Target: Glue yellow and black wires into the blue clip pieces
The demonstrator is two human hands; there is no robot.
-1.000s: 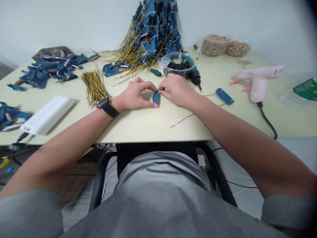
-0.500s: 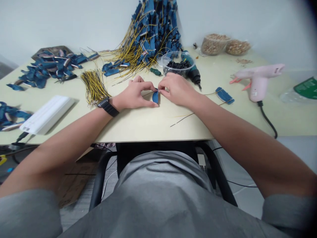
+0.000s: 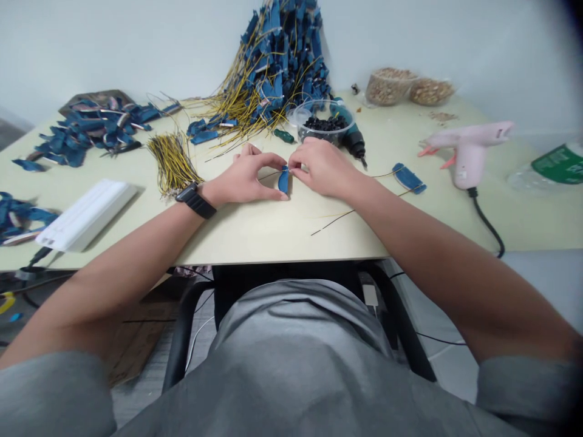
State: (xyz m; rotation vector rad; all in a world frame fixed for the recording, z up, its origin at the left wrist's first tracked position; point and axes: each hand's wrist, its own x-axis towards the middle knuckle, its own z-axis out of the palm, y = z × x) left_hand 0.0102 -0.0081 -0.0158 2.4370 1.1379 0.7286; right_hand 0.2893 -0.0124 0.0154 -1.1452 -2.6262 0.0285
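Between the thumb and forefinger of my left hand [image 3: 250,175] stands a small blue piece [image 3: 283,181], gripped at its two ends. My right hand [image 3: 321,165] pinches at the upper right edge of that piece; a thin wire seems to be at its fingertips, too small to make out well. Another thin dark wire [image 3: 269,176] runs from the blue piece toward my left palm. Right of my right forearm lies a similar flat blue piece [image 3: 409,178] with wires coming off it. A bundle of yellow and black wires [image 3: 169,159] lies beside my left wrist.
Behind my hands are a clear tub of black parts [image 3: 323,124], a drill [image 3: 354,142] and a tall heap of wired blue pieces [image 3: 286,67]. A pink glue gun [image 3: 469,152] stands right, a white box [image 3: 86,213] left. Bags [image 3: 389,87] sit at the back.
The view has shifted slightly. Both hands keep nearly the same pose at the blue piece, with only small finger movement.
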